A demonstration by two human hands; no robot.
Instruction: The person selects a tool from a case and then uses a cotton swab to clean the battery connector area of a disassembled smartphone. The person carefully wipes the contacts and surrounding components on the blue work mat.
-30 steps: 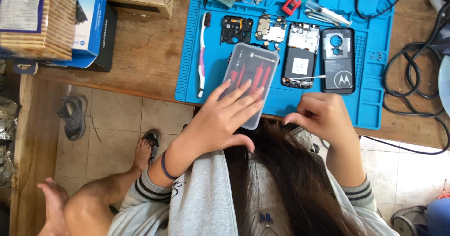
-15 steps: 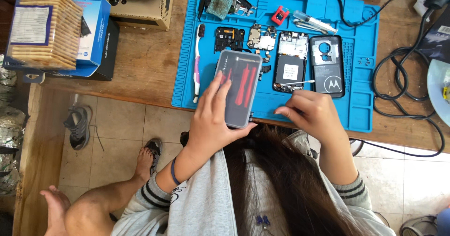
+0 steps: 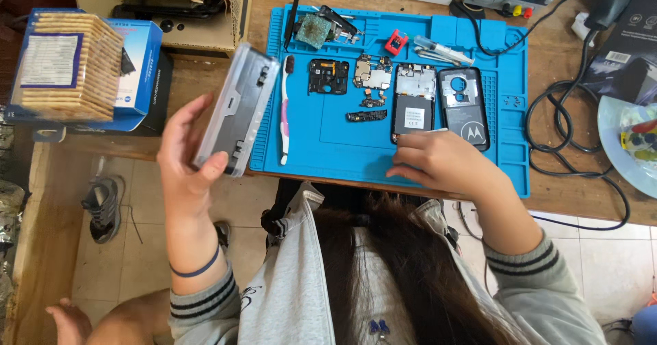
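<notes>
Item: grey plastic case (image 3: 236,109), tilted on edge, off the left side of the blue mat (image 3: 321,139), gripped in my left hand (image 3: 185,157). My right hand (image 3: 438,161), fingers curled, rests on the mat below the opened phone (image 3: 413,102); pink toothbrush (image 3: 285,112) just beside the case.

Grey case (image 3: 236,109) in left hand (image 3: 183,155)

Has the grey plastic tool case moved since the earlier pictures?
Yes. The left hand has carried the tool case leftward, off the blue mat, past its left edge.
</notes>
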